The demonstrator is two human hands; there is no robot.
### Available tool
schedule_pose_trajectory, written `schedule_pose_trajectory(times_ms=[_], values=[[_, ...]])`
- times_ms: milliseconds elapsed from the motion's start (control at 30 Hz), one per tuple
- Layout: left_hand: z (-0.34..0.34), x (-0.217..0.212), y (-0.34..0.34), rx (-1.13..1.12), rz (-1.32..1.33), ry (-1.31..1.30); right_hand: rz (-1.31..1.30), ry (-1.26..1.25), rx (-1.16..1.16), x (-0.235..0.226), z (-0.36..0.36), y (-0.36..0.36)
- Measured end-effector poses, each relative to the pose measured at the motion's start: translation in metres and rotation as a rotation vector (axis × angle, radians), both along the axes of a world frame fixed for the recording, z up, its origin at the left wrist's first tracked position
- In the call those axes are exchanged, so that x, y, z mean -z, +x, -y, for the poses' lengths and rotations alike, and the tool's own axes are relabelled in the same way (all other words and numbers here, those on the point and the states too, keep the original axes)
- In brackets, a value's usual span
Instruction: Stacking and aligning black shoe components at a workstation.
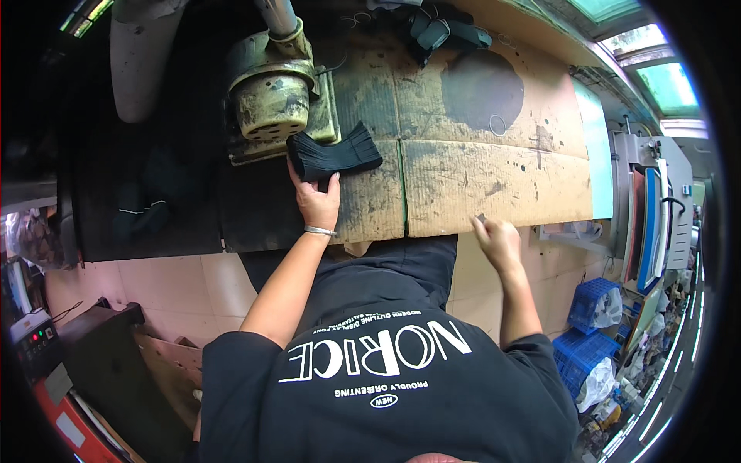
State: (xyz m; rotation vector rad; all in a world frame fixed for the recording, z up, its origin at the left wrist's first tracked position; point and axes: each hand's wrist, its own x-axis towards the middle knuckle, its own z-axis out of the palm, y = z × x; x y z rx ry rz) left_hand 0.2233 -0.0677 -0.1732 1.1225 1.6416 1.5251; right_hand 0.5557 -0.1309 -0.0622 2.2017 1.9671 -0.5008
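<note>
My left hand (315, 202) is closed round the near edge of a stack of thin black layered pieces (336, 157), curved in at the sides and flared at the ends. The stack rests at or just above the worktable, and I cannot tell which. At the table's front edge, to the right, my right hand (500, 241) is closed with a small dark thing (480, 222) between thumb and finger; its kind is too small to make out. Stained brown cardboard (463, 181) covers the table between and beyond my hands.
A grimy cream machine head (270, 104) with holes underneath stands just beyond the stack. A thin ring (497, 125) lies on the cardboard near a dark round stain. Black pieces (147, 208) lie on the dark left side. Blue crates (584, 359) stand at lower right.
</note>
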Motion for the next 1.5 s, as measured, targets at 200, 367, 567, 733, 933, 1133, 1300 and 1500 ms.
schedule_pose_trajectory(times_ms=[200, 367, 567, 733, 933, 1133, 1300, 1500], values=[[0.0, -0.005, 0.005, -0.018, -0.017, 0.006, -0.291, 0.506, -0.624, 0.01, -0.102, -0.14], [0.0, -0.002, 0.002, -0.038, -0.1, -0.002, -0.2, 0.347, -0.832, 0.049, -0.125, -0.152], [0.002, -0.009, 0.003, -0.034, -0.099, -0.045, -0.269, 0.271, -0.907, 0.038, -0.162, -0.154], [0.003, -0.002, -0.001, 0.021, -0.031, 0.0, -0.279, 0.198, -0.984, 0.029, -0.174, -0.161], [0.003, 0.002, -0.007, 0.102, 0.106, -0.018, 0.016, 0.307, -0.871, 0.052, -0.13, -0.184], [-0.001, 0.008, 0.0, 0.15, 0.365, 0.056, -0.236, 0.432, -0.649, 0.067, -0.108, -0.211], [0.0, 0.001, -0.002, 0.159, 0.167, 0.036, -0.657, 0.357, -0.512, 0.056, -0.108, -0.209], [-0.008, 0.016, -0.008, 0.193, 0.651, 0.093, -0.631, 0.284, -0.592, 0.054, -0.103, -0.234]])
